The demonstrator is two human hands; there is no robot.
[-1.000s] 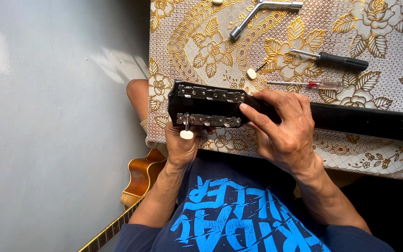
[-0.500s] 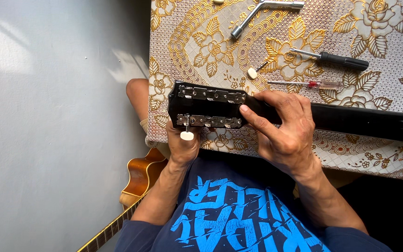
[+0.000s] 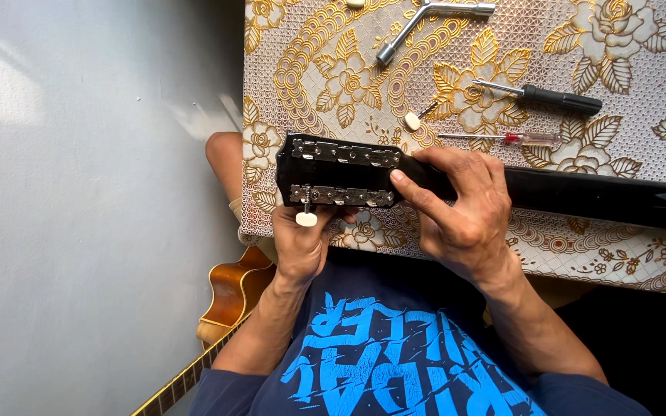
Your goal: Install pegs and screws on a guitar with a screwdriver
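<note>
Fitting a tuner (image 3: 305, 209) into the lower rail of the headstock (image 3: 341, 173), which lies back-up across the table (image 3: 657, 69) edge. Left hand (image 3: 301, 243) cupped under it, fingers apparently pinching the peg's cream knob; right hand (image 3: 460, 208) clamped over the neck (image 3: 603, 196), forefinger pressing the rail's end. Next: seating the post square (gently). Nearby: loose peg (image 3: 418, 117), two screwdrivers (image 3: 553, 97), wrench (image 3: 425, 19), another guitar (image 3: 221, 308) by the knee

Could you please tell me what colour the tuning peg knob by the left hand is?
Cream white, seen in the head view: small rounded tuning peg knob.
</note>
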